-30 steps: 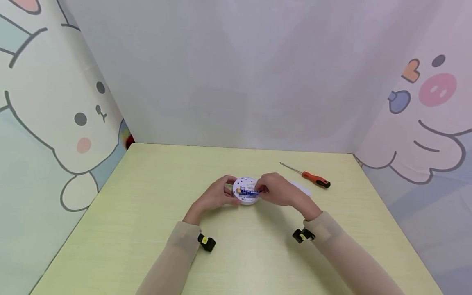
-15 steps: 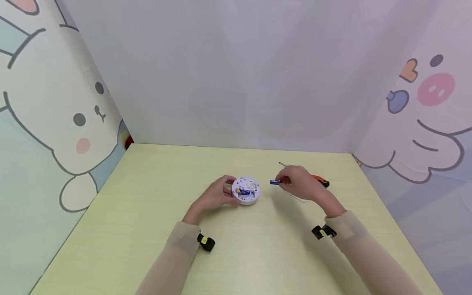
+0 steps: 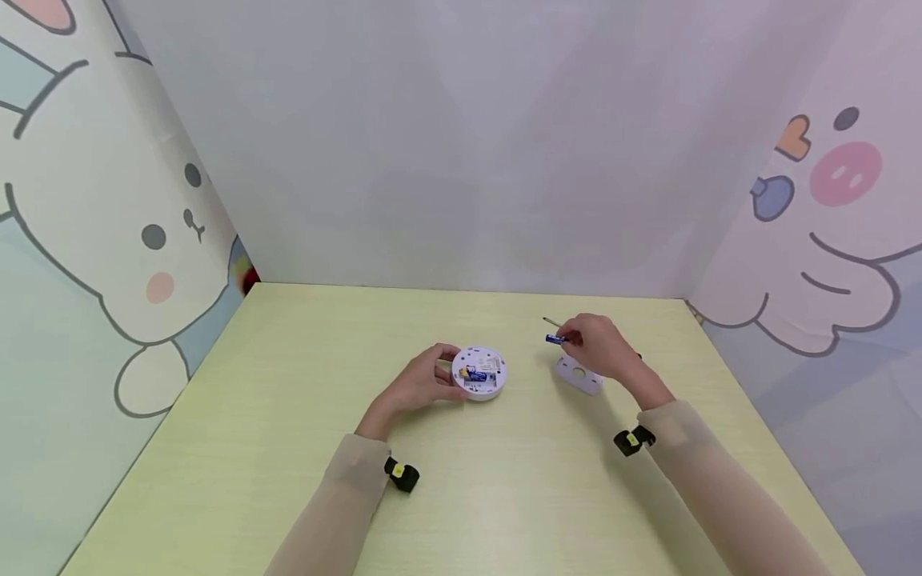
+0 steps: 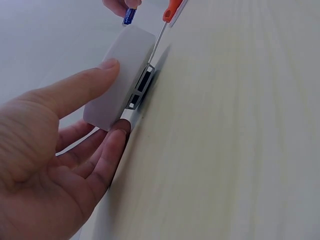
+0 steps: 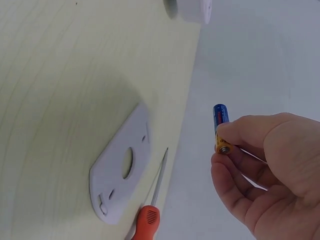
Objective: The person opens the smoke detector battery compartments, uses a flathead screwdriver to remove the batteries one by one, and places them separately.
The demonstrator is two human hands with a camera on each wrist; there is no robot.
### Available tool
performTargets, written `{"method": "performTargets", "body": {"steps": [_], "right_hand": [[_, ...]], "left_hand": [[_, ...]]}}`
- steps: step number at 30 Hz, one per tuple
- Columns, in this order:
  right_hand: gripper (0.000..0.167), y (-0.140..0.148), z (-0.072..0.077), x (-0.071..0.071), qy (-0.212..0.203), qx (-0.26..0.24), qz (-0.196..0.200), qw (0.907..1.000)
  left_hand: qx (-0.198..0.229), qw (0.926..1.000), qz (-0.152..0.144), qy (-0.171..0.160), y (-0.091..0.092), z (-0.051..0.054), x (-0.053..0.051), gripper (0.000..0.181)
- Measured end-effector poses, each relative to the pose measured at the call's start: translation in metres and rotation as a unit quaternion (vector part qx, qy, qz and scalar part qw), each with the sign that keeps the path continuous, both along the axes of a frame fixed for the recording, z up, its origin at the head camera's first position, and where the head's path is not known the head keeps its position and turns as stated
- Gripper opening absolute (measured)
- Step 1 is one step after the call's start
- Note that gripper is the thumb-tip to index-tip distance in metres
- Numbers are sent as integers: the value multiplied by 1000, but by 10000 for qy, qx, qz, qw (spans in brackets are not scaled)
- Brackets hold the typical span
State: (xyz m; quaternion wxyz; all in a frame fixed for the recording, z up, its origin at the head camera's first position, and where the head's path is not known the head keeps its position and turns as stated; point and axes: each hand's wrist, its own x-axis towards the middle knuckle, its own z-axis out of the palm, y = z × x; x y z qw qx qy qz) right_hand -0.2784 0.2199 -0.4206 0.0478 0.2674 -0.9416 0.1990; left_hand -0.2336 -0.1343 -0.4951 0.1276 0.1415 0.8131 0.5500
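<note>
My left hand [image 3: 421, 378] grips a round white smoke detector [image 3: 492, 362] by its left side, thumb on one side and fingers on the other. Its back faces up in the head view, and one blue battery [image 3: 475, 374] lies in the compartment. A dark vented ring [image 4: 141, 87] shows on its underside in the left wrist view. To the right, my right hand [image 3: 599, 346] pinches a blue and yellow battery [image 5: 220, 118] between thumb and fingers, raised above the table. Below that hand lies a white mounting plate [image 5: 113, 172] with a round hole.
A screwdriver with an orange handle [image 5: 147, 221] lies behind the plate, largely hidden by my right hand in the head view. The pale wooden table [image 3: 302, 344] ends at a grey-white backdrop [image 3: 446, 160]. Printed cartoon curtains stand on both sides.
My right hand has pulled the battery out of the smoke detector and carried it rightward and away from me. The mounting plate has come into fuller view. My left hand stays put.
</note>
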Motion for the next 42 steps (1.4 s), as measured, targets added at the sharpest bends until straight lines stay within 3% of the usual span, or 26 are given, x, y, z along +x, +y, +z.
{"method": "performTargets", "body": {"steps": [10,16,31,42], "right_hand": [[12,0,-24,-30,-224,44,-476,9986],[14,-4,-33,-40,-368,88,-771,9963],[15,-4,-46,-46,-480,270,-1038,9931],[20,-3,-35,-44,-594,310,-1045,9923]], "left_hand": [[16,10000,-51,6,0,1,0,77],[23,10000,-72,23,1,0,0,77],[-7,10000,-50,66,-1,-2,-2,76],[-2,10000,-66,64,-2,-3,-3,77]]}}
